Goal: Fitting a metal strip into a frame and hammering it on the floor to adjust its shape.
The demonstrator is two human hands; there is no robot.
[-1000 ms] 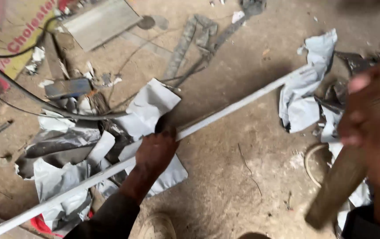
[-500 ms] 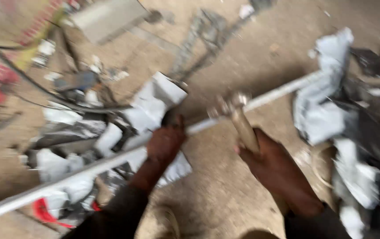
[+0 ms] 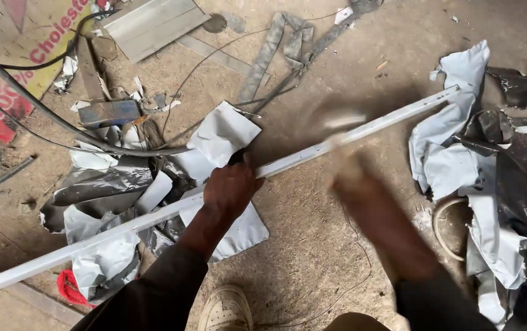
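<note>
Clamped over the long white metal strip [image 3: 153, 216], my left hand [image 3: 231, 189] sits at the centre of the frame, fingers curled down around the strip and pressing it toward the dirt floor [image 3: 312, 245]. That strip runs as a diagonal from the lower left edge of the frame up to the upper right, where its far end lies just beside a heap of crumpled white and dark sheet scraps [image 3: 459, 153].

My right hand [image 3: 352, 184] is right of centre, just below the strip, and it is smeared by motion; I cannot tell whether its fingers are wrapped around anything. A pale blur [image 3: 343, 119] hangs just above the strip there, too smeared to name.

Under my left hand lies a bent white sheet piece [image 3: 220, 138], and more torn grey and white scraps [image 3: 101, 184] spread to the left of it. A black cable [image 3: 42, 110] curves across the upper left of the frame. A flat grey panel [image 3: 153, 24] lies at the top, a twisted grey strap [image 3: 269, 49] to its right. My shoe [image 3: 226, 309] shows at the bottom edge.
</note>
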